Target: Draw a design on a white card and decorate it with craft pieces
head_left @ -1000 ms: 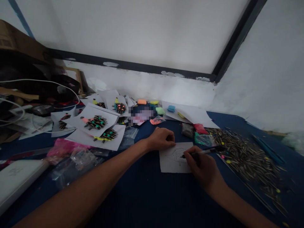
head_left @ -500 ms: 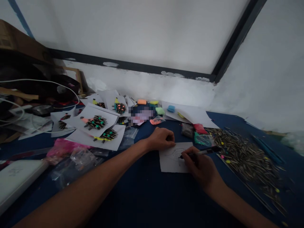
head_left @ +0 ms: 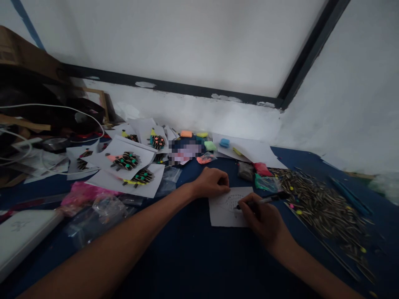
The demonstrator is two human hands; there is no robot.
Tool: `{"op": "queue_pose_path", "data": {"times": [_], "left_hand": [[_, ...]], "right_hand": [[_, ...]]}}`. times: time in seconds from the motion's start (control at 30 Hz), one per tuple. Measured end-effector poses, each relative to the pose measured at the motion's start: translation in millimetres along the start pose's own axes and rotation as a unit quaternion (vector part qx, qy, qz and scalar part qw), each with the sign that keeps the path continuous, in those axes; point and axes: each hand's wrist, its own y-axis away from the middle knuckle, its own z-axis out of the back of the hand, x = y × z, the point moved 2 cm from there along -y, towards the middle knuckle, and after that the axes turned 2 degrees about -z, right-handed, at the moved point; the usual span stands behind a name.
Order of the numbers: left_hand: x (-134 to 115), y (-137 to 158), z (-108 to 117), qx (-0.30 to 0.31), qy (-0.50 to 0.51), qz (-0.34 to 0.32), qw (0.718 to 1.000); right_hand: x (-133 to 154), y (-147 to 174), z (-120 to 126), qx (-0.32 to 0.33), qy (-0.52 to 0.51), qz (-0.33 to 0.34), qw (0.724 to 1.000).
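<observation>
A small white sheet of paper (head_left: 222,216) lies on the dark blue tabletop, with a rounded outline and rows of short dark marks drawn on it. My right hand (head_left: 264,222) grips a black marker pen (head_left: 271,197) between thumb and fingers, its tip at the drawing. The pen's back end points right, toward a pile of sunflower seeds (head_left: 324,207). Curled into a loose fist, my left hand (head_left: 212,182) rests at the sheet's upper left edge; nothing shows in its fingers, though their undersides are hidden.
Left stand paper sheets (head_left: 102,153) bearing hedgehog figures (head_left: 126,160) made of seeds and coloured clay. Clay packets (head_left: 224,142) lie at the back, near a grey packet (head_left: 246,170). Plastic bags (head_left: 102,216) and a white box (head_left: 28,236) sit front left; a white cable (head_left: 62,105) crosses behind.
The right hand and pen have shifted only very slightly over the drawing. My left hand stays in place, and everything else looks the same.
</observation>
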Motion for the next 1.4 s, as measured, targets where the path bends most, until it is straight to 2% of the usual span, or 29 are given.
{"op": "queue_pose_path", "data": {"times": [0.2,0.5,0.83,1.07,1.4], "left_hand": [[1,0,-1,-0.003,-0.006,0.0,1.0],[0,0,0,0.001,-0.013,0.003,1.0],[-2,1,1,0.005,-0.012,0.001,1.0],[0,0,1,0.008,-0.004,-0.004,1.0],[-2,0,1,0.01,-0.009,0.004,1.0]], "right_hand": [[3,0,1,0.001,-0.001,-0.009,1.0],[6,-1,3,-0.028,0.02,0.012,0.999],[0,1,0,0.005,-0.004,-0.005,1.0],[-5,-1,6,-0.04,-0.002,-0.025,0.999],[-4,-1,6,-0.022,-0.008,-0.015,1.0]]}}
